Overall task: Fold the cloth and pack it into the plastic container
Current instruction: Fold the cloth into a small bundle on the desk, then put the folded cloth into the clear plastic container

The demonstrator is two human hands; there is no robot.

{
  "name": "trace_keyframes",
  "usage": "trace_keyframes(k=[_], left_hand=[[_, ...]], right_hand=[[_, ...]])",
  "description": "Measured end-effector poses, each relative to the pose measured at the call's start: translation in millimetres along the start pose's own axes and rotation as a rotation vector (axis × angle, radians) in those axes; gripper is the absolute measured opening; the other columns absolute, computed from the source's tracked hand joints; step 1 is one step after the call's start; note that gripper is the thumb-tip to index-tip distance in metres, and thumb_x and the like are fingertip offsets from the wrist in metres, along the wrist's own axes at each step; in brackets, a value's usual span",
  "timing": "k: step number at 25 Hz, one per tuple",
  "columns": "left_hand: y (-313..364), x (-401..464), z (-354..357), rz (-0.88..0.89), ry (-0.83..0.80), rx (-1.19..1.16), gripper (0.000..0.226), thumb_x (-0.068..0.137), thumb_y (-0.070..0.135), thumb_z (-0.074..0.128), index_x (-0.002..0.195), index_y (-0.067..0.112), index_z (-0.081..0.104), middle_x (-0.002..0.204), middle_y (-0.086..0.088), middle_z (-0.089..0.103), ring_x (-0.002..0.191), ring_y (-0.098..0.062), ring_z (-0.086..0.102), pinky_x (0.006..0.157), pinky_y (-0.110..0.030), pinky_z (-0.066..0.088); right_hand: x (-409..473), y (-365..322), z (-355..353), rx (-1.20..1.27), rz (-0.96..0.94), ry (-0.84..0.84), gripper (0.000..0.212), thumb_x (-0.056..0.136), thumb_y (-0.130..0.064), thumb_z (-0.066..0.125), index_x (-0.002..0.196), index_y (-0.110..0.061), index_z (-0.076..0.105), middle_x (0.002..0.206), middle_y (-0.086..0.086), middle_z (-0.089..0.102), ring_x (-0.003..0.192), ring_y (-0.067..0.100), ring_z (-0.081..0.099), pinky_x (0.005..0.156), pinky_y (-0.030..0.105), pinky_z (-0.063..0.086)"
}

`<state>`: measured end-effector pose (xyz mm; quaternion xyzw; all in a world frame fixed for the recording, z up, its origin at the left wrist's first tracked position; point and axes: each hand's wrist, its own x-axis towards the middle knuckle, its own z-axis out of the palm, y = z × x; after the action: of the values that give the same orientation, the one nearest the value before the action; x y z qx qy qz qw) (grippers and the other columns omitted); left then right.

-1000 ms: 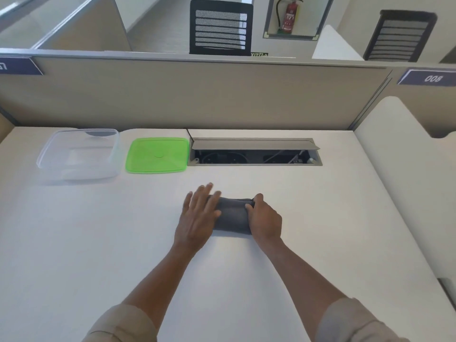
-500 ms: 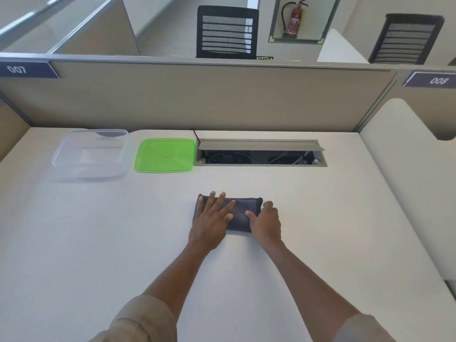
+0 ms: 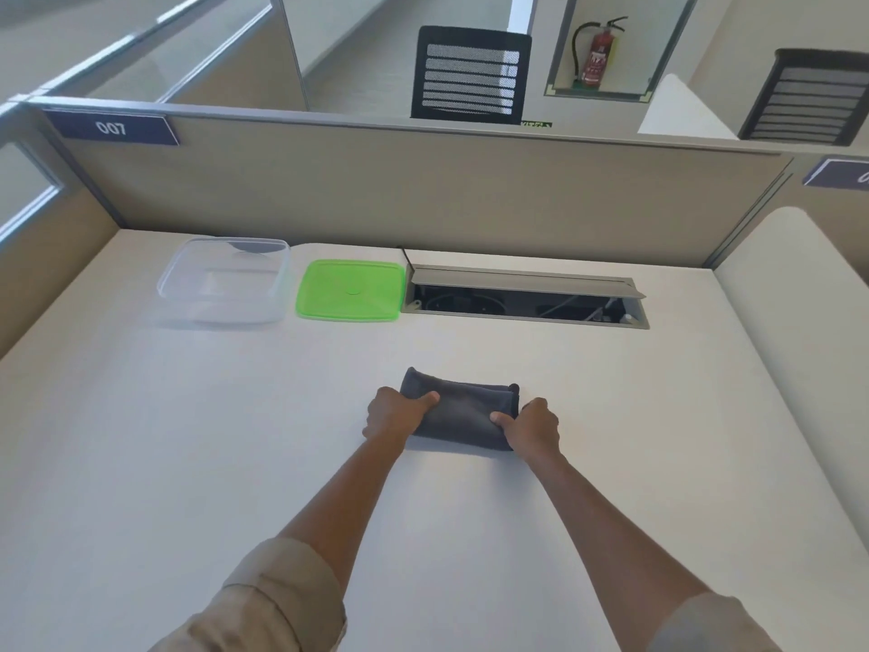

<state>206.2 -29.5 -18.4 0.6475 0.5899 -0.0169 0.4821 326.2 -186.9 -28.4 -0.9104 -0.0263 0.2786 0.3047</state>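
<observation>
I see the container holding nothing, lid beside it — well beyond my fingers; left hand and right hand pinch the folded cloth ends.

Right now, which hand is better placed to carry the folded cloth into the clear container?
Probably the left hand: it already grips the cloth at its left end, and the container stands open at far left. The right hand would cross over.

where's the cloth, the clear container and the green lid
cloth [image 3: 463, 411], head view, middle of its folded top face
clear container [image 3: 225, 317], head view, near wall
green lid [image 3: 350, 290], head view, middle of its flat top
</observation>
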Motion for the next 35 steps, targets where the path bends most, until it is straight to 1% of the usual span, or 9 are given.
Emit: trace_keyframes(k=[3, 8, 11, 15, 19, 21, 28, 31, 35], left_hand=[[-10, 4, -14, -0.033, -0.153, -0.224, 0.063, 0.075, 0.042, 0.08, 0.119, 0.004, 0.055, 0.114, -0.007, 0.062, 0.101, -0.026, 0.059, 0.082, -0.037, 0.049], [-21, 1, -39, 0.144, -0.3, -0.41, 0.037, 0.086, 0.03, 0.071, 0.118, 0.012, 0.062, 0.114, -0.008, 0.07, 0.1, -0.02, 0.066, 0.078, -0.038, 0.06], [-29, 0, -69, 0.245, -0.361, -0.464, 0.028, 0.089, 0.025, 0.069, 0.116, 0.017, 0.065, 0.109, -0.004, 0.073, 0.101, -0.019, 0.068, 0.072, -0.032, 0.059], [-41, 8, -112, 0.316, -0.395, -0.504, 0.025, 0.09, 0.021, 0.069, 0.115, 0.021, 0.066, 0.105, -0.001, 0.075, 0.097, -0.016, 0.069, 0.083, -0.035, 0.058], [-54, 20, -162, 0.366, -0.422, -0.534, 0.041, 0.078, 0.031, 0.073, 0.117, 0.023, 0.066, 0.109, -0.004, 0.075, 0.101, -0.017, 0.07, 0.087, -0.036, 0.056], [-60, 29, -189, 0.384, -0.416, -0.555, 0.044, 0.076, 0.032, 0.072, 0.118, 0.023, 0.066, 0.11, -0.004, 0.075, 0.101, -0.016, 0.07, 0.082, -0.032, 0.056], [-54, 85, -300, 0.452, -0.214, -0.458, 0.033, 0.087, 0.034, 0.072, 0.117, 0.019, 0.067, 0.105, -0.002, 0.075, 0.102, -0.018, 0.07, 0.074, -0.025, 0.055], [-38, 120, -344, 0.447, -0.013, -0.282, 0.036, 0.088, 0.043, 0.069, 0.109, 0.014, 0.067, 0.098, -0.003, 0.073, 0.091, -0.019, 0.069, 0.061, -0.023, 0.053], [-8, 173, -383, 0.447, 0.233, 0.013, 0.043, 0.088, 0.051, 0.062, 0.102, 0.011, 0.067, 0.094, -0.006, 0.07, 0.085, -0.025, 0.064, 0.063, -0.031, 0.045]], right_hand=[[-4, 0, 2, 0.01, 0.017, -0.01, 0.06, 0.08, -0.038, 0.077, 0.116, -0.001, 0.047, 0.116, 0.016, 0.06, 0.089, 0.03, 0.055, 0.072, 0.036, 0.044], [-19, -6, 20, 0.112, 0.008, 0.013, 0.06, 0.078, -0.047, 0.073, 0.112, -0.004, 0.049, 0.113, 0.012, 0.058, 0.101, 0.031, 0.058, 0.076, 0.037, 0.048], [-30, -17, 31, 0.222, 0.038, -0.033, 0.057, 0.073, -0.056, 0.073, 0.099, -0.012, 0.05, 0.1, 0.006, 0.057, 0.08, 0.024, 0.057, 0.065, 0.032, 0.046], [-44, -38, 55, 0.336, 0.014, -0.154, 0.048, 0.074, -0.062, 0.068, 0.081, -0.017, 0.051, 0.081, 0.001, 0.054, 0.066, 0.019, 0.052, 0.062, 0.032, 0.048], [-63, -73, 92, 0.539, 0.032, -0.274, 0.05, 0.083, -0.052, 0.068, 0.103, -0.008, 0.059, 0.102, 0.006, 0.063, 0.092, 0.026, 0.061, 0.074, 0.04, 0.057], [-72, -98, 109, 0.635, 0.004, -0.302, 0.045, 0.086, -0.044, 0.07, 0.102, -0.004, 0.059, 0.103, 0.011, 0.065, 0.091, 0.027, 0.064, 0.07, 0.039, 0.058], [-88, -214, 158, 0.696, -0.178, -0.208, 0.053, 0.078, -0.022, 0.078, 0.122, -0.014, 0.05, 0.113, 0.011, 0.063, 0.1, 0.023, 0.062, 0.095, 0.045, 0.052], [-83, -270, 172, 0.667, -0.249, -0.246, 0.057, 0.078, -0.018, 0.076, 0.127, -0.016, 0.047, 0.101, 0.005, 0.063, 0.093, 0.021, 0.061, 0.092, 0.043, 0.051], [-65, -337, 191, 0.457, -0.367, -0.126, 0.061, 0.072, -0.029, 0.077, 0.126, -0.019, 0.048, 0.094, 0.001, 0.063, 0.092, 0.024, 0.062, 0.085, 0.041, 0.053]])
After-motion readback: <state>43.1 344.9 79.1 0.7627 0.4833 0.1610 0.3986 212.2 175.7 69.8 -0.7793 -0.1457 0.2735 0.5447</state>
